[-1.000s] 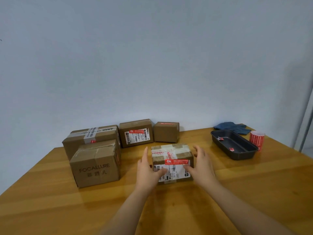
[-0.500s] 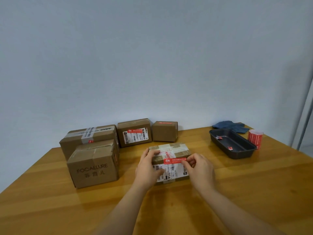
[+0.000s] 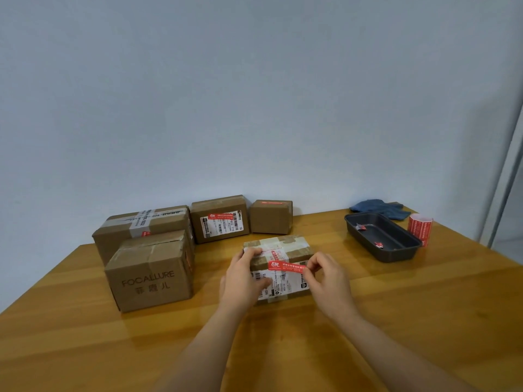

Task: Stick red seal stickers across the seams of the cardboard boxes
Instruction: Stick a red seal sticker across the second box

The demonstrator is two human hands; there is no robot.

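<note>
You get soft, even, slightly dim light; wall (image 3: 254, 94) shades darker toward 12 and 3 o'clock. Faint sheen on the table (image 3: 424, 321) at 4 o'clock. Shadows weak. Wide-angle bend at 3 o'clock edge. Label print soft, hands slightly blurred.

Wooden table (image 3: 424, 321) with visible plank grain, set against a plain pale wall (image 3: 254, 94). At two o'clock, a dark rectangular tray (image 3: 396, 251) lies near the table's right edge. Just beyond the tray, at one o'clock, a crumpled blue cloth (image 3: 377, 207) rests at the far edge, beside the wall.
</note>
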